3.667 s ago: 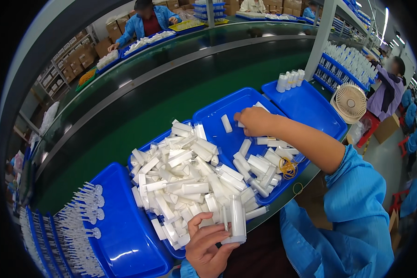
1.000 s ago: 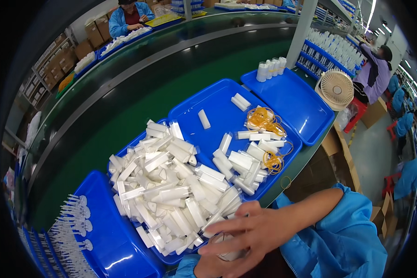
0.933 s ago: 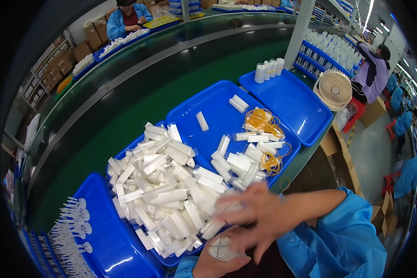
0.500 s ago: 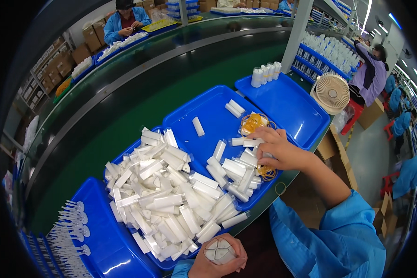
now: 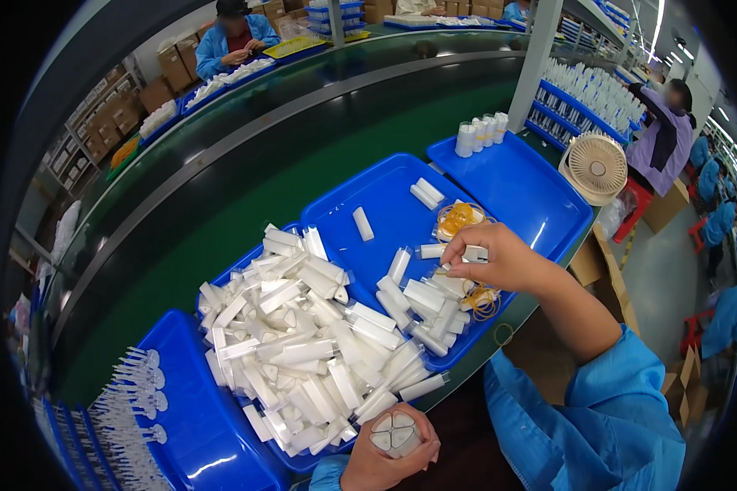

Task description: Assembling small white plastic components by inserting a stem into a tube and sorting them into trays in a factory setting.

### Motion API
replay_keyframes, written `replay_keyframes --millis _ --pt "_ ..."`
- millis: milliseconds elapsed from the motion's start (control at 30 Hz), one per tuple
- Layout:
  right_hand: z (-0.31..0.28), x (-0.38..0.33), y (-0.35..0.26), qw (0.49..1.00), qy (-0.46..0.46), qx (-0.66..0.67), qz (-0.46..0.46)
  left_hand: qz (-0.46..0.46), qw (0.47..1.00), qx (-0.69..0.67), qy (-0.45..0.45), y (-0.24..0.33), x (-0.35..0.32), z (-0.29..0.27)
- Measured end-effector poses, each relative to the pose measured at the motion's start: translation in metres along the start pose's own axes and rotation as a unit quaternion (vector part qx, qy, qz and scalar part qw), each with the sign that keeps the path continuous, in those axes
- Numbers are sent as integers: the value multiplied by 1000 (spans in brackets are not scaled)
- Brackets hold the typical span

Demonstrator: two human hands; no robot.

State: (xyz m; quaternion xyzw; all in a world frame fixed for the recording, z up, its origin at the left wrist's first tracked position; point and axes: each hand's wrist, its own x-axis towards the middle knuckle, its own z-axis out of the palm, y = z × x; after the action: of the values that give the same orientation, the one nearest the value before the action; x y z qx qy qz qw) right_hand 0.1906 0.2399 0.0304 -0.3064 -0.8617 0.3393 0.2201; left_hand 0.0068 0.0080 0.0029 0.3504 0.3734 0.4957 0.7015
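At the lower middle, my left hand is closed around a bundle of white wedge-shaped tubes, their rounded triangular ends facing up in a ring. Over the right part of a blue tray, my right hand pinches thumb and fingers together. A thin yellowish strand, apparently a rubber band, shows at the fingertips. Below that hand lies a clump of rubber bands; a second clump, of orange bands, sits just beyond it. Loose white tubes lie beside the fingers.
A large heap of white tubes fills the tray to the left. Banded bundles stand on the far right tray, near a beige fan. Clear-stemmed parts stand at the lower left. Co-workers sit beyond the green belt.
My right hand has drawn slightly away from the rubber bands, its fingers now pinched together. My left hand keeps its bundle. The whole view has shifted a little.
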Motion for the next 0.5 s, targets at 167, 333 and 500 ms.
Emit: replay_keyframes --millis 167,333,500 --pt "9 0 -30 991 -45 117 53 88 989 -97 71 0 1 7" --pt "43 -20 -72 881 -195 425 69 166 966 -97 175 12 8 20" --pt "57 -22 -78 849 -282 444 60 34 933 -305 -190 -4 -1 -12"
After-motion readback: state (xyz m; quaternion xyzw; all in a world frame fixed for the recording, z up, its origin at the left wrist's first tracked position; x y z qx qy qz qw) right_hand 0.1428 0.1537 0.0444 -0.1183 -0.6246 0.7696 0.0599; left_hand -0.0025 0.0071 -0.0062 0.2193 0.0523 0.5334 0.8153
